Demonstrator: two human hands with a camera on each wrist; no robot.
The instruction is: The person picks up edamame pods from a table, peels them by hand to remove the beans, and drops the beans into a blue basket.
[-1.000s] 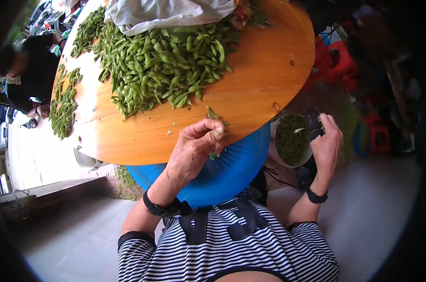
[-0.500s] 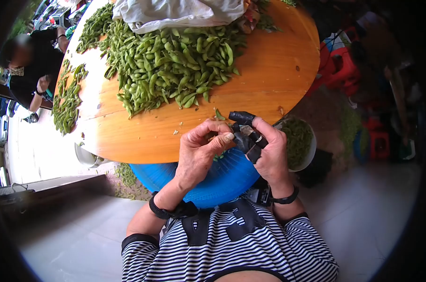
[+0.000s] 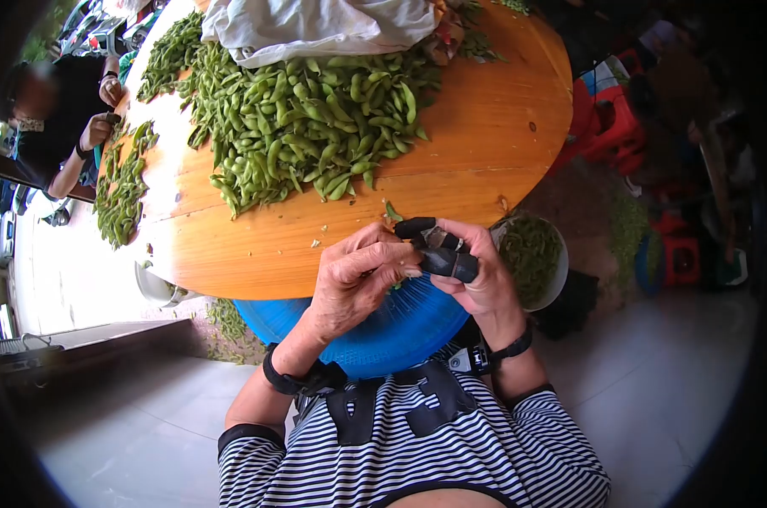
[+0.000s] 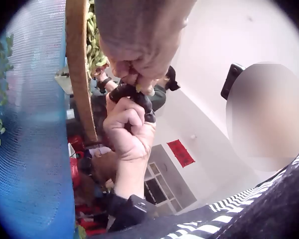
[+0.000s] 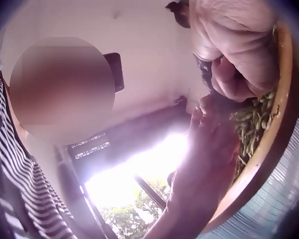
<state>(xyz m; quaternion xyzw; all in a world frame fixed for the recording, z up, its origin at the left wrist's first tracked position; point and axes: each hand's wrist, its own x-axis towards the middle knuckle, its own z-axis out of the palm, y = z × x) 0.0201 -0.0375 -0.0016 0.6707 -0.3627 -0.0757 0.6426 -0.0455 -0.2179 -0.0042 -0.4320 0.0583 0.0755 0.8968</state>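
Note:
My left hand (image 3: 354, 284) and my right hand (image 3: 489, 275) meet fingertip to fingertip over the table's near edge. Black wrapping covers some right-hand fingers (image 3: 451, 264). Between the fingertips, a green bit of a soybean pod (image 4: 138, 88) shows in the left wrist view; both hands pinch it, and most of it is hidden. Below them is a blue mesh basin (image 3: 358, 343). A large heap of green soybean pods (image 3: 316, 127) covers the table beyond, and one loose pod (image 3: 392, 212) lies just past my fingers.
The wooden table (image 3: 493, 127) has a rounded edge. A white cloth sack (image 3: 316, 30) lies behind the heap. To the right stands a white bucket (image 3: 563, 275) of green husks. Another person (image 3: 57, 118) works at the left beside a smaller row of pods (image 3: 123, 190).
My right hand has come from above the bucket, leftward to my left hand's fingertips, and its fingers have closed in there. The other person's hands have moved to the table's edge.

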